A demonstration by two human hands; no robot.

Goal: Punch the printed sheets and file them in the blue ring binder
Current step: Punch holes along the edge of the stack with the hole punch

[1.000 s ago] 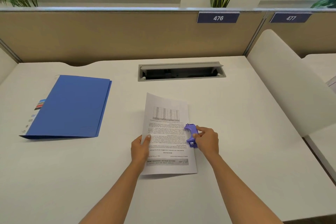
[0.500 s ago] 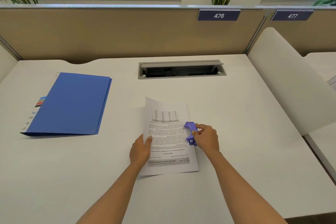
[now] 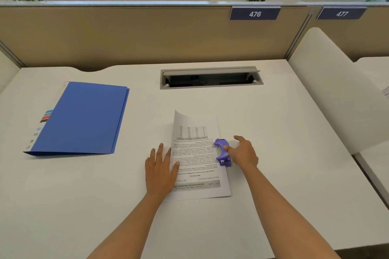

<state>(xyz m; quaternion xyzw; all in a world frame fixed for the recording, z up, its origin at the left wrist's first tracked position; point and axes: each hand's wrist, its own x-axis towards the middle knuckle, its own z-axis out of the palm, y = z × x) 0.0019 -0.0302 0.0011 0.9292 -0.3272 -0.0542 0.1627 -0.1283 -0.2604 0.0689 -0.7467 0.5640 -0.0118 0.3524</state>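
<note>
The printed sheets (image 3: 196,166) lie in the middle of the white desk, text upside down to me, their far left corner curling up. A small purple hole punch (image 3: 222,152) sits clamped over the sheets' right edge. My right hand (image 3: 245,153) is beside it with fingers spread, only the thumb touching the punch. My left hand (image 3: 161,168) lies flat on the desk at the sheets' left edge, thumb resting on the paper. The blue ring binder (image 3: 84,118) lies closed at the left, apart from both hands.
A grey cable tray (image 3: 210,78) with its lid raised is sunk into the desk behind the sheets. A beige partition (image 3: 126,33) closes the back. A white divider panel (image 3: 328,94) stands at the right edge of the desk.
My right hand has let go of the punch and opened, leaving only the thumb on it. My left hand has flattened and slid left toward the paper's edge.
</note>
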